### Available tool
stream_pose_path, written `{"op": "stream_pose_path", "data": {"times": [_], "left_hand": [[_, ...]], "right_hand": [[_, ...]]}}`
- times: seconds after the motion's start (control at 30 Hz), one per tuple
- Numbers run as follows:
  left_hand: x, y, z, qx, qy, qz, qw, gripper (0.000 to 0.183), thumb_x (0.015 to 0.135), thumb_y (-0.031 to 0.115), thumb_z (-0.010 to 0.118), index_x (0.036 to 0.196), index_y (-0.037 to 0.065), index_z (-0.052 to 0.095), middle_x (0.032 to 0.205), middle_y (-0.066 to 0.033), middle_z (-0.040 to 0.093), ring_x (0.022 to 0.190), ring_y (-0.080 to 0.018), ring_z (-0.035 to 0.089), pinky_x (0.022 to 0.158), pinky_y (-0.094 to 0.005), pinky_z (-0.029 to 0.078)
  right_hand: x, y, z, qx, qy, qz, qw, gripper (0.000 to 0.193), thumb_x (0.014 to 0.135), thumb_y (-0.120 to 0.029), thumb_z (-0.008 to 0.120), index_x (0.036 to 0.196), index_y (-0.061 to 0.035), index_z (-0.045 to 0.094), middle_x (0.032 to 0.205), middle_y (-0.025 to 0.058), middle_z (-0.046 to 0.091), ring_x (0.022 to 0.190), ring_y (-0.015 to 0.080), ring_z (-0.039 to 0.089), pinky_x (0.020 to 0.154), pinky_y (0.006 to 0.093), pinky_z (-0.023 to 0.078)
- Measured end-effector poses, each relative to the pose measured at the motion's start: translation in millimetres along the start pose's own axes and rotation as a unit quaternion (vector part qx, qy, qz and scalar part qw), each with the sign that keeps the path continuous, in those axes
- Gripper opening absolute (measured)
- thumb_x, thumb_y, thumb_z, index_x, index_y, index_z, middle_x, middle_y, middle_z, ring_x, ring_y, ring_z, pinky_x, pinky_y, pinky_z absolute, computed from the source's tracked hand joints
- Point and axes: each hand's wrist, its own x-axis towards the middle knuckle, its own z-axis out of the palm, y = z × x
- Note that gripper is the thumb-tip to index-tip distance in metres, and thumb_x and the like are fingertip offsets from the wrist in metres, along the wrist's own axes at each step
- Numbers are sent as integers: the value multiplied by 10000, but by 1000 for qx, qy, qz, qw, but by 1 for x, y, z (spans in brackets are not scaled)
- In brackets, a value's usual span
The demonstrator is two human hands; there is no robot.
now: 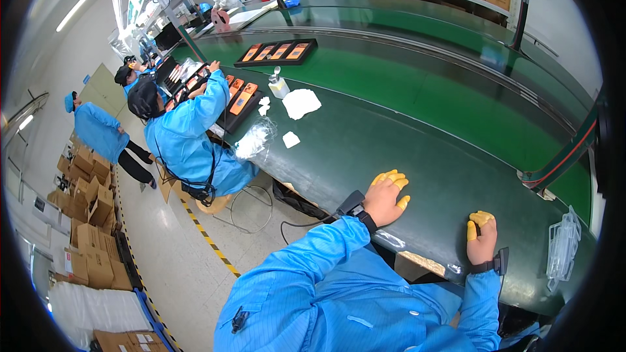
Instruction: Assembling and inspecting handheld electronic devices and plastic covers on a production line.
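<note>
My left hand (386,199) rests palm down on the dark green tabletop (365,143), near its front edge. Its fingers are stretched out, with yellow finger cots on them, and it holds nothing I can see. To its right, my right hand (482,240) lies on the same tabletop with fingers curled in, also in yellow cots; no object shows in it. Each wrist wears a black strap with a small dark device, and a cable runs from the left one. Nearest my right hand, on its right, lies a stack of clear plastic trays (563,248).
Up left on the table are a pump bottle (278,85), white wipes (301,103), crumpled clear plastic (255,138) and black trays (275,52) of orange items. A co-worker in blue (189,130) sits there. Behind runs a green conveyor belt (417,81). A post (567,150) stands at right.
</note>
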Motion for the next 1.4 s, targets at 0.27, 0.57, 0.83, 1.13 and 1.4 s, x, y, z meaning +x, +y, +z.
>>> {"op": "stream_pose_path", "data": {"times": [0.27,0.57,0.83,1.13,1.4], "left_hand": [[0,2,-2,-3,-5,-3,1000,434,866,256,667,1226,19,618,1307,-171,589,1292,-358,484,1111,-454,359],[-1,-1,4,3,2,4,1000,427,866,257,669,1224,28,621,1310,-161,590,1292,-351,484,1118,-451,354],[0,2,0,1,2,-10,1000,416,867,256,668,1218,35,627,1307,-145,597,1293,-329,489,1129,-452,339],[0,4,1,-4,9,-7,1000,402,866,244,668,1203,28,634,1300,-149,602,1278,-329,500,1122,-459,344],[6,0,7,-22,33,11,999,371,864,250,657,1177,52,649,1247,-140,627,1204,-331,546,1091,-467,368]], "right_hand": [[0,2,1,-1,3,-3,1000,117,811,-2,662,925,-25,668,974,135,667,1014,359,602,910,438,471],[0,1,1,-4,5,-3,1000,129,807,-2,669,933,-29,669,975,139,668,1012,365,606,908,443,477],[0,1,0,-1,7,8,1000,138,807,4,671,940,-34,673,972,140,668,1012,360,610,903,438,481],[1,0,-1,12,14,1,1000,146,795,6,680,935,-35,678,960,140,669,1006,361,613,894,432,484],[2,2,0,7,14,4,1000,159,782,-1,694,936,-41,680,956,135,672,1010,364,614,901,434,485]]}}
